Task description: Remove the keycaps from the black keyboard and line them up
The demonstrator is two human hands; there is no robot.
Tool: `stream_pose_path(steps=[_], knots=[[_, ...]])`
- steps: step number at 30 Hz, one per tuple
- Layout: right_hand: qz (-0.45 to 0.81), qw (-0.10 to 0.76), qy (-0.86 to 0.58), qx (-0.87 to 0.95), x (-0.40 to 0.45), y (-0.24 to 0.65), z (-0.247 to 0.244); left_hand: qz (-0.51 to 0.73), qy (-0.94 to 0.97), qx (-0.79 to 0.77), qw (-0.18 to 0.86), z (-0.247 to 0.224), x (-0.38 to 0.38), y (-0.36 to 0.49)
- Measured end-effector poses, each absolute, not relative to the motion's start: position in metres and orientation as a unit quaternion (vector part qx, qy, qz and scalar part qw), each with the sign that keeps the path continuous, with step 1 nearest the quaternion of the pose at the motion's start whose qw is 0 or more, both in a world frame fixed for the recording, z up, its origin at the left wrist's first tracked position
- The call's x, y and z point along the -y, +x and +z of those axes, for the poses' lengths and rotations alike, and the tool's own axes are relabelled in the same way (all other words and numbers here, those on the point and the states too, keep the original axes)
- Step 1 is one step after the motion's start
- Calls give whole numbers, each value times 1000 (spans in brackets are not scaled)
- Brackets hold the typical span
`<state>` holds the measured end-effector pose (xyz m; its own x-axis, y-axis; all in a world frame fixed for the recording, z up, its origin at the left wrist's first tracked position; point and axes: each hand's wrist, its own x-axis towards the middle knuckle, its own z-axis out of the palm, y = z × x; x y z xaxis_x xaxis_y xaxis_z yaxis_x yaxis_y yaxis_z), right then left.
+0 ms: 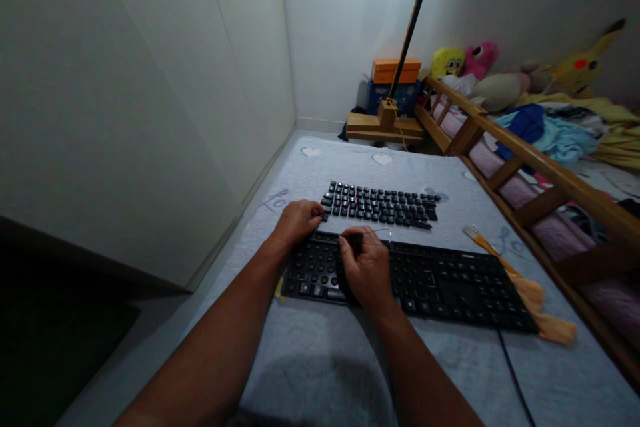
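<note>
A black keyboard [415,280] lies on the pale cloth, many of its key positions on the left bare of caps. Beyond it, loose black keycaps [380,203] are laid out in rows. My left hand [299,221] has its fingers closed at the near left end of those rows, touching or pinching a dark keycap. My right hand [367,263] is closed above the keyboard, with a thin wire tool [383,230] sticking out from its fingers. Part of the keyboard is hidden under my right hand.
An orange-handled brush [483,240] and an orange cloth [553,320] lie at the right. A cable [515,373] runs toward me. Beyond the right edge is a wooden bed rail [530,153]; a wooden stand [385,123] with a pole is behind. A white cabinet [150,80] flanks the left.
</note>
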<state>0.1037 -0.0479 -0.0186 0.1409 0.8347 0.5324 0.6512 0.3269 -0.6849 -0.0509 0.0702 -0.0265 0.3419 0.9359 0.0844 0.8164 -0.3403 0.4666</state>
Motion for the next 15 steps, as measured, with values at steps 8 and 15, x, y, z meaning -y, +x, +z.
stream_pose_path(steps=[8,15], knots=[[83,493,-570,652,49,103,-16,167,799,-554,162,-27,-69,-54],[82,490,-572,653,49,103,-17,164,797,-561,150,-27,-67,-54]])
